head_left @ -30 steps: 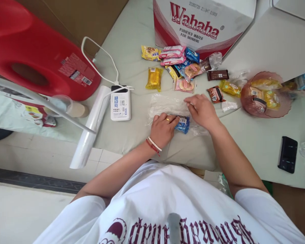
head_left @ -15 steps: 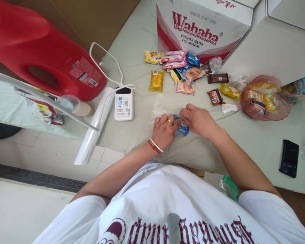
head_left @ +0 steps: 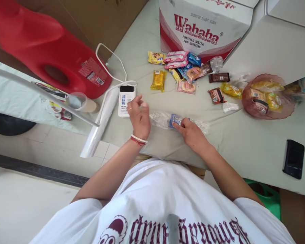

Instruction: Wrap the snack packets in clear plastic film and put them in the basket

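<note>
On the cloth-covered table before me lies a blue snack packet (head_left: 173, 121) inside clear plastic film (head_left: 159, 120) that spreads out on both sides of it. My right hand (head_left: 191, 134) has its fingers closed on the packet from the right. My left hand (head_left: 139, 117) is raised off to the left, fingers apart and curled a little, holding nothing. Just behind it is a white power bank (head_left: 123, 101), partly covered by the hand.
A pile of wrapped snacks (head_left: 176, 61) lies before the Wahaha box (head_left: 193, 34). To the right are a pink glass bowl (head_left: 289, 107) and a black phone (head_left: 293, 159). On the left stand a red jug (head_left: 76, 57), a plastic roll (head_left: 98, 130) and a cup (head_left: 90, 105).
My left hand has let go of the blue packet and moved left, beside the power bank. My right hand has come onto the packet, and the clear film now stretches out at both sides.
</note>
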The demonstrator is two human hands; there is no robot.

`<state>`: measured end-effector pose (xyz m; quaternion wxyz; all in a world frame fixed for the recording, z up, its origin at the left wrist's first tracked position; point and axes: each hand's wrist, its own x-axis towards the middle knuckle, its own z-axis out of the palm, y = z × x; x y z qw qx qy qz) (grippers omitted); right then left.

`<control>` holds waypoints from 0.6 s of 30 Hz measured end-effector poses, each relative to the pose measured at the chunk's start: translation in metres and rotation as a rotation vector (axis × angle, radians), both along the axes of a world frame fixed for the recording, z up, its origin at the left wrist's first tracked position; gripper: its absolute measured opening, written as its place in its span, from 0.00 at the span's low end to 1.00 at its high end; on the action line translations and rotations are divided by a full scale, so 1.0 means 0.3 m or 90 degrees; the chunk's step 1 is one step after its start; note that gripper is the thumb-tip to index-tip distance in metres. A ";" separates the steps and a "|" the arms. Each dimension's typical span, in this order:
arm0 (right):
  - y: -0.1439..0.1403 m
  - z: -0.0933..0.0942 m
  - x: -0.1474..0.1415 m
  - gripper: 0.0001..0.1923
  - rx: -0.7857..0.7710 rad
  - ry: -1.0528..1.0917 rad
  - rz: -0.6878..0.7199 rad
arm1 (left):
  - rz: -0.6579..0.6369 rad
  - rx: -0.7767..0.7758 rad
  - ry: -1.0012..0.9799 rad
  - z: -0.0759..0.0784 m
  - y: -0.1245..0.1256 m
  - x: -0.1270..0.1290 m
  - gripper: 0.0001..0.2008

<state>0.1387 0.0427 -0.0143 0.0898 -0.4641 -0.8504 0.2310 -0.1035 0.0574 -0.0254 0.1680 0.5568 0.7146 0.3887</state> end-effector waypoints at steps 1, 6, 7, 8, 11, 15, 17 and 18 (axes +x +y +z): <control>0.001 0.001 0.000 0.19 0.007 0.000 0.002 | 0.000 -0.025 0.030 0.004 0.013 0.008 0.21; 0.000 -0.007 0.003 0.20 0.023 -0.011 0.000 | -0.145 -0.204 0.080 0.051 0.003 0.014 0.11; -0.001 -0.012 0.002 0.21 0.021 -0.015 -0.003 | -0.154 -0.209 0.034 0.070 -0.010 0.015 0.10; -0.003 -0.017 -0.002 0.20 0.021 -0.017 -0.006 | -0.158 -0.208 -0.029 0.091 -0.023 0.023 0.10; -0.013 -0.030 -0.016 0.18 0.032 0.000 -0.010 | -0.206 -0.203 -0.226 0.147 -0.046 0.092 0.13; -0.042 -0.019 0.000 0.18 0.018 0.038 -0.012 | -0.312 -0.190 -0.194 0.153 -0.026 0.238 0.12; -0.061 -0.003 0.036 0.17 -0.011 0.095 -0.006 | -0.334 -0.182 -0.086 0.133 -0.010 0.291 0.15; -0.070 0.005 0.059 0.17 -0.030 0.135 0.006 | -0.337 -0.181 -0.024 0.122 -0.005 0.309 0.16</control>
